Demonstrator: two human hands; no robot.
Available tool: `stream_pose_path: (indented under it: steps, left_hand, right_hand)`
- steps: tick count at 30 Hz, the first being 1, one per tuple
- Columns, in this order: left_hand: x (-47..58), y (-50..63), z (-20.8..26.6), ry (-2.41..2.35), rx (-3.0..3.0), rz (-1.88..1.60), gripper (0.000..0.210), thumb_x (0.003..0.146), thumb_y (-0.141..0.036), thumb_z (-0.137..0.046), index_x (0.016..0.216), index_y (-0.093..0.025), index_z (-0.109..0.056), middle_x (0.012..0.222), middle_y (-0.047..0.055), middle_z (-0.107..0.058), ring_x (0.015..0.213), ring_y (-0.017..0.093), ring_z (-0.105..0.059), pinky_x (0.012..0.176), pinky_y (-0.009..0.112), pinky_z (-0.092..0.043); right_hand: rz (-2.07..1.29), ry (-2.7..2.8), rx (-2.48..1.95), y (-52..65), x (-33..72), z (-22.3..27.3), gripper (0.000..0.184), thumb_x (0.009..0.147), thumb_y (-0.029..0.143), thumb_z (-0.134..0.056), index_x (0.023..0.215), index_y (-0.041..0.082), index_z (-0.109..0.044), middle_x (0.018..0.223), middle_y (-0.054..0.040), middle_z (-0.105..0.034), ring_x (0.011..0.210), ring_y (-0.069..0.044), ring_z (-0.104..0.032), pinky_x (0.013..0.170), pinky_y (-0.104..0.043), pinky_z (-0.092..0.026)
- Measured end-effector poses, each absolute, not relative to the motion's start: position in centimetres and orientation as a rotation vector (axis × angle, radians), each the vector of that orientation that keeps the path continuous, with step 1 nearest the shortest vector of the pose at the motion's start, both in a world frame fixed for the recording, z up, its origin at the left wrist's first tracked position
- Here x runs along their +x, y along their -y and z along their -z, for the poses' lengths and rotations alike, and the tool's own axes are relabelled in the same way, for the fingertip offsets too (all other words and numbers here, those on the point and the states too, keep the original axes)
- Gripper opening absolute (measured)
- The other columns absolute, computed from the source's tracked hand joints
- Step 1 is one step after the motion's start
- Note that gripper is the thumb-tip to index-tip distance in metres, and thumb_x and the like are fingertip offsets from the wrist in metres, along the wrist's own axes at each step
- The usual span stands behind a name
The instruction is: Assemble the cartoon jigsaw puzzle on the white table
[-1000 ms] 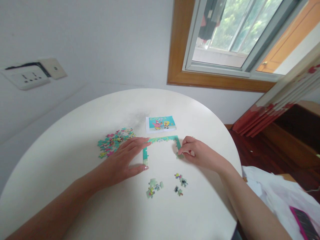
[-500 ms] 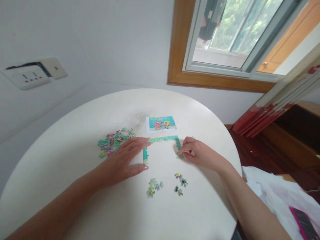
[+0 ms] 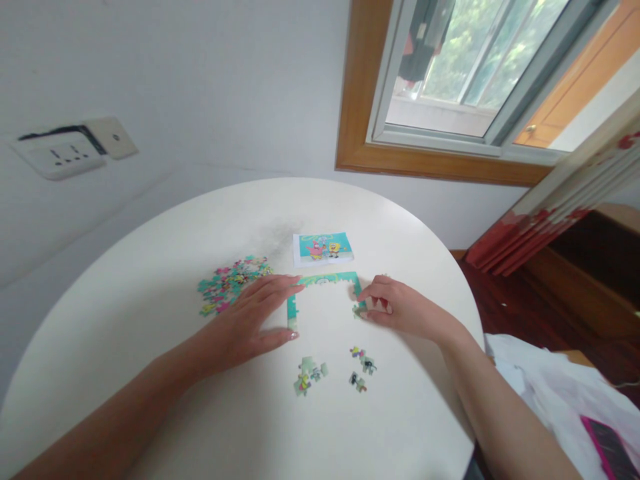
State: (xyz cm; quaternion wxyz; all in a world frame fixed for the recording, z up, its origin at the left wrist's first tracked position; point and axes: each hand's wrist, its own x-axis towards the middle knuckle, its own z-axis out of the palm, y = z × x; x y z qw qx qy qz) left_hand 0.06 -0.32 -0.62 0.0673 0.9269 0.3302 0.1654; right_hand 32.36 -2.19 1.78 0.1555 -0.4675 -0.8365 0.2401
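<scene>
A partly joined teal puzzle frame (image 3: pixel 325 280) lies on the round white table (image 3: pixel 150 267). My left hand (image 3: pixel 245 327) rests flat on the table, fingers spread, touching the frame's left side. My right hand (image 3: pixel 395 308) pinches a puzzle piece (image 3: pixel 359 309) at the lower end of the frame's right side. A small picture card (image 3: pixel 323 248) with cartoon figures lies just beyond the frame. A heap of loose pieces (image 3: pixel 230 283) sits to the left of my left hand. Two small groups of pieces (image 3: pixel 310 375) (image 3: pixel 363 367) lie nearer to me.
A wall socket (image 3: pixel 60 157) is on the white wall at left. A wood-framed window (image 3: pixel 450 87) stands behind the table. At right are a curtain (image 3: pixel 560 207), dark wooden floor, white cloth (image 3: pixel 540 393) and a pink-edged phone (image 3: pixel 613 450).
My right hand's fingers shifted slightly at the frame's right end. The view tilted a little. My left hand stayed in place.
</scene>
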Motion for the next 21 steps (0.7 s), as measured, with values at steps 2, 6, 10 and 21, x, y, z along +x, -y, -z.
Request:
stream_pose_path:
  steps: [2,6,10,21]
  left_hand:
    - [0.1,0.4,0.6,-0.992,2.796,-0.507,0.058,0.089,-0.033,-0.055,0.141,-0.022,-0.033,0.143,0.010,-0.043,0.134,0.026,-0.035,0.113,0.041,-0.030]
    - [0.2,0.4,0.5,-0.991,2.790,-0.521,0.060,0.088,-0.034,-0.055,0.143,-0.024,-0.032,0.143,0.010,-0.044,0.134,0.027,-0.036,0.112,0.043,-0.032]
    - [0.1,0.4,0.5,-0.984,2.783,-0.521,0.061,0.088,-0.033,-0.056,0.144,-0.025,-0.031,0.144,0.010,-0.043,0.134,0.027,-0.035,0.112,0.044,-0.031]
    - [-0.1,0.4,0.7,-0.990,2.762,-0.534,0.061,0.088,-0.033,-0.056,0.143,-0.025,-0.032,0.145,0.009,-0.042,0.135,0.028,-0.034,0.113,0.044,-0.030]
  right_hand:
    - [-0.679,2.418,-1.367,2.1,32.1,-1.5,0.028,0.081,0.025,-0.065,0.109,0.021,-0.066,0.083,-0.0026,-0.059,0.074,-0.015,-0.056,0.072,-0.028,-0.044]
    - [-0.637,2.428,-1.412,2.1,31.6,-1.1,0.031,0.081,0.027,-0.064,0.111,0.020,-0.065,0.082,-0.0026,-0.061,0.068,-0.014,-0.055,0.068,-0.026,-0.043]
    - [-0.621,2.434,-1.415,2.2,31.3,-1.1,0.029,0.081,0.026,-0.064,0.109,0.020,-0.066,0.077,-0.0017,-0.062,0.066,-0.013,-0.054,0.066,-0.025,-0.041]
    - [-0.658,2.447,-1.414,2.3,31.2,-1.2,0.022,0.082,0.025,-0.060,0.103,0.020,-0.066,0.081,-0.0022,-0.063,0.067,-0.013,-0.056,0.066,-0.025,-0.042]
